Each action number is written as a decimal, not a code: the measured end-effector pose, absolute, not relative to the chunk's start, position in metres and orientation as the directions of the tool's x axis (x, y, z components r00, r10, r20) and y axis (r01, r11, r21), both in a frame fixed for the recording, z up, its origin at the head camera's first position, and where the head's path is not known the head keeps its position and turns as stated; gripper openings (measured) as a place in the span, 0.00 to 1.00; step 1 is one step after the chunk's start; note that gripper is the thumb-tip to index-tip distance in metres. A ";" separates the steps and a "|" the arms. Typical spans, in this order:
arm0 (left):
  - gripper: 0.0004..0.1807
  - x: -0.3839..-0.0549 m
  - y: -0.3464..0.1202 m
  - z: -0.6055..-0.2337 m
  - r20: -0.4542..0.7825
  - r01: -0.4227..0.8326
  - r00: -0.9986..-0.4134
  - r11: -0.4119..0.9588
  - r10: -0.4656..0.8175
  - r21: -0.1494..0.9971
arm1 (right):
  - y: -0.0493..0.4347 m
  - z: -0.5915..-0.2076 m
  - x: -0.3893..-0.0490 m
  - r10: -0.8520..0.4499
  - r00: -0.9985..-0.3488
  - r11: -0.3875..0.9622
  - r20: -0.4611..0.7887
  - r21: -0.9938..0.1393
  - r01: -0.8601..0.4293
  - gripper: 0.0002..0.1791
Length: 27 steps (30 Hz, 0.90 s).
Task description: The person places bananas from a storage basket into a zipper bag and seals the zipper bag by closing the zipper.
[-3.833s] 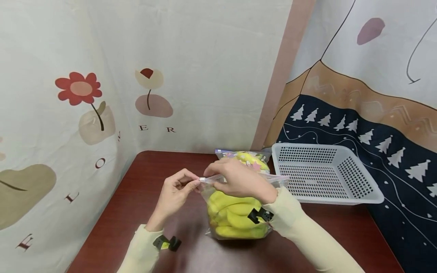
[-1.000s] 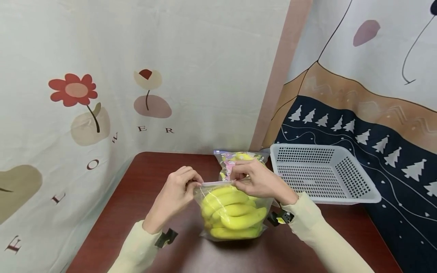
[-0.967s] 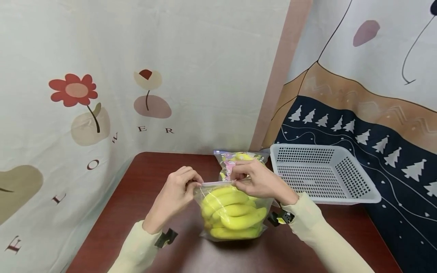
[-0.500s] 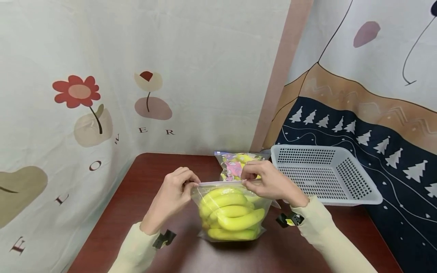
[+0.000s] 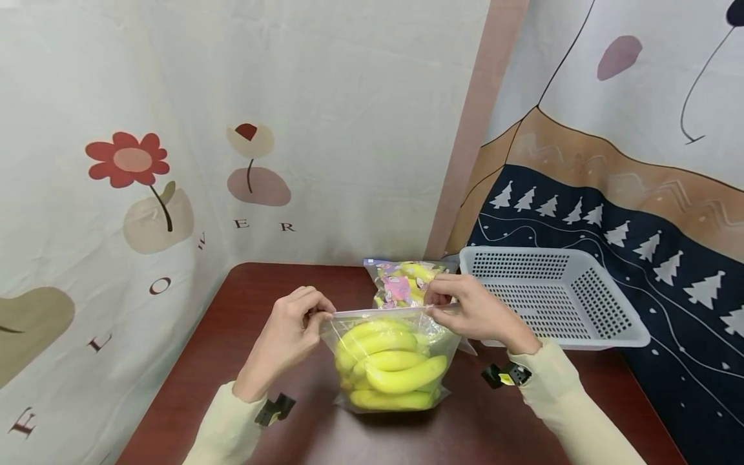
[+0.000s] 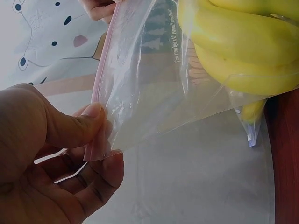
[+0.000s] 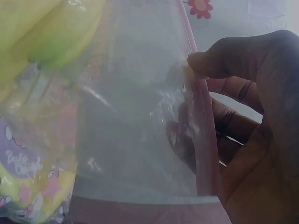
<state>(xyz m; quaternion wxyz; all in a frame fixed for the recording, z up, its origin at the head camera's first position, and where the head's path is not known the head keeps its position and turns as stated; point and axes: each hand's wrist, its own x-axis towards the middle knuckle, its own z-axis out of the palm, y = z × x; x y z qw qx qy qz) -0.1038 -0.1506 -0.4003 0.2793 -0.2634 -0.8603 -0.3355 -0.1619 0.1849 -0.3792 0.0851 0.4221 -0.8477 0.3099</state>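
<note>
A clear zip bag [image 5: 433, 345] with a pink top strip stands on the table, several yellow bananas [image 5: 389, 361] inside it. My left hand [image 5: 290, 332] pinches the top left corner between thumb and fingers; the left wrist view shows the thumb [image 6: 88, 119] on the pink strip. Farther right along the same strip, my right hand [image 5: 473, 310] pinches the top edge. In the right wrist view a length of the strip [image 7: 208, 172] runs past the fingers to the bag's corner. The seal is drawn into a nearly straight line between both hands.
Behind the clear bag lies a printed zip bag [image 5: 398, 287] with more yellow fruit, partly covered by the right hand. A grey-white plastic basket [image 5: 555, 342] stands at the right. The brown table [image 5: 302, 274] meets a patterned cloth backdrop [image 5: 349, 129].
My right hand has slid rightward along the top strip, away from the left hand, which keeps its corner. Earlier the right hand was close beside the left, where a white slider showed.
</note>
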 end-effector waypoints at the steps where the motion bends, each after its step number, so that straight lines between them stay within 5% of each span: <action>1: 0.13 -0.104 -0.151 -0.400 0.653 0.639 -0.709 0.633 0.266 0.436 | 0.186 -0.379 -0.162 -0.663 -0.627 0.448 0.408 -0.455 -0.770 0.10; 27: 0.12 -0.103 -0.159 -0.402 0.610 0.611 -0.751 0.616 0.254 0.496 | 0.230 -0.385 -0.161 -0.629 -0.668 0.493 0.398 -0.460 -0.739 0.10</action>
